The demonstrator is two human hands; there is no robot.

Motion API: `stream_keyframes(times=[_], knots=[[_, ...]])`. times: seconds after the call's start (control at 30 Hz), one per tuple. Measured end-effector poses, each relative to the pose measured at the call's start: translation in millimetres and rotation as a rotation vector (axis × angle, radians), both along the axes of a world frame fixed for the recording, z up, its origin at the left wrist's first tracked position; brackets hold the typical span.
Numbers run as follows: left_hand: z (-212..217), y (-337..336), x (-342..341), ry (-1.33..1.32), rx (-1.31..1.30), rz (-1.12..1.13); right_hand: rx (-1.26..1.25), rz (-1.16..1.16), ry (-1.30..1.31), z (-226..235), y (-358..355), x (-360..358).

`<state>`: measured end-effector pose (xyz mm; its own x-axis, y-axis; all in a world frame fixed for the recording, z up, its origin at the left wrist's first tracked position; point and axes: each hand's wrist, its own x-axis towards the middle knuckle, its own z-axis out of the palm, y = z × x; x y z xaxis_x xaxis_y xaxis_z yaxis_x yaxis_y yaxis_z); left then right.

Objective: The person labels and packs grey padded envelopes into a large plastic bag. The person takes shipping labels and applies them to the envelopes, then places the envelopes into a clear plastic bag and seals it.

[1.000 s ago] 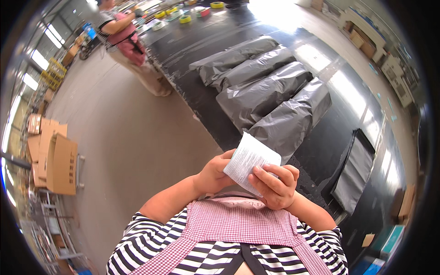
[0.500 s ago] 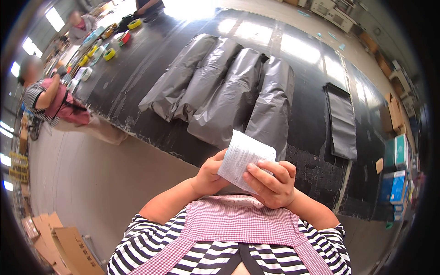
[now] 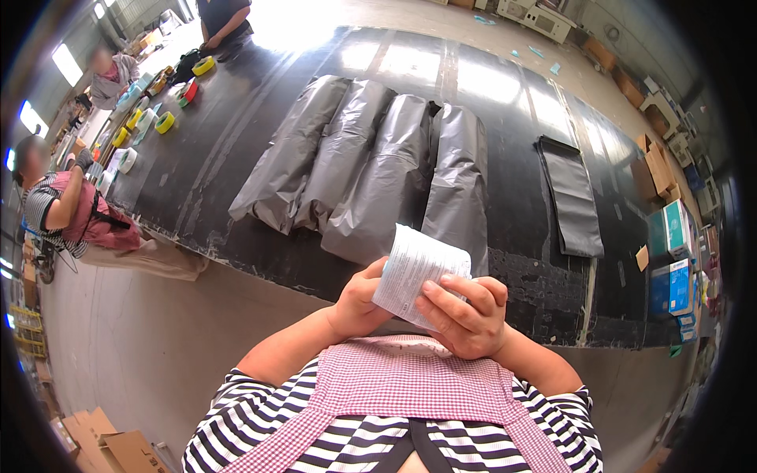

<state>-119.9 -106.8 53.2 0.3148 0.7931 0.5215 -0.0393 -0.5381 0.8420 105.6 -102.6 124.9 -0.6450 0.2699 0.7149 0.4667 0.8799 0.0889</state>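
Although four grey plastic bundles (image 3: 382, 185) lie filled out and side by side on the black surface (image 3: 516, 205), the flat grey stack (image 3: 574, 201) toward its right end looks, by its thinness, to be unfilled bags, so the bagging seems done for the four and not begun there. The white printed paper (image 3: 416, 272) is up in front of the person's chest, seen over the surface's near edge and the closest end of the rightmost bundle; the left hand (image 3: 359, 299) grips its left side, and the right hand (image 3: 469, 319) grasps its right side with fingers spread across the printed face. Whether it is one sheet or several I cannot tell, and no such paper shows on the upper sides of the bundles. The surface is scuffed and patchy near that edge, with bright glare along the far edge. Tape rolls (image 3: 204, 65) are strewn over its left end, where a co-worker (image 3: 75, 205) in a pink apron stands, two more people beyond. Teal and blue boxes (image 3: 670, 229) sit by the right end, open cartons (image 3: 118, 441) are at the lower left, and pale machines (image 3: 536, 16) stand across the floor past the far edge
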Motion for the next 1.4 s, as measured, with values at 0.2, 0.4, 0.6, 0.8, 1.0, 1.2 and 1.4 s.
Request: stream_keyframes(times=[0.2,0.4,0.6,0.8,1.0,1.2,1.4], knots=[[1.9,-3.3,-9.3,0.002,0.060,0.037,-0.021,0.019,-0.015,1.1,1.1,-10.0],[5.2,-7.2,-16.3,0.019,0.100,0.068,-0.022,0.049,-0.012,2.1,3.0,-17.0],[2.1,-11.2,-15.0,0.000,0.071,0.073,-0.031,0.073,-0.005,2.0,4.2,-18.5],[1.5,-13.1,-17.3,-0.002,0.048,0.061,-0.035,0.080,-0.002,3.2,2.9,-20.7],[3.0,-9.2,-16.5,0.010,0.035,0.062,-0.038,0.064,0.009,-0.8,4.4,-19.0],[-6.5,-4.2,0.9,0.072,-0.044,0.075,-0.011,0.093,0.077,-3.1,5.2,6.0],[-52.0,-24.8,27.5,-0.172,-0.325,0.028,-0.060,0.066,0.230,-22.7,-20.1,35.8]])
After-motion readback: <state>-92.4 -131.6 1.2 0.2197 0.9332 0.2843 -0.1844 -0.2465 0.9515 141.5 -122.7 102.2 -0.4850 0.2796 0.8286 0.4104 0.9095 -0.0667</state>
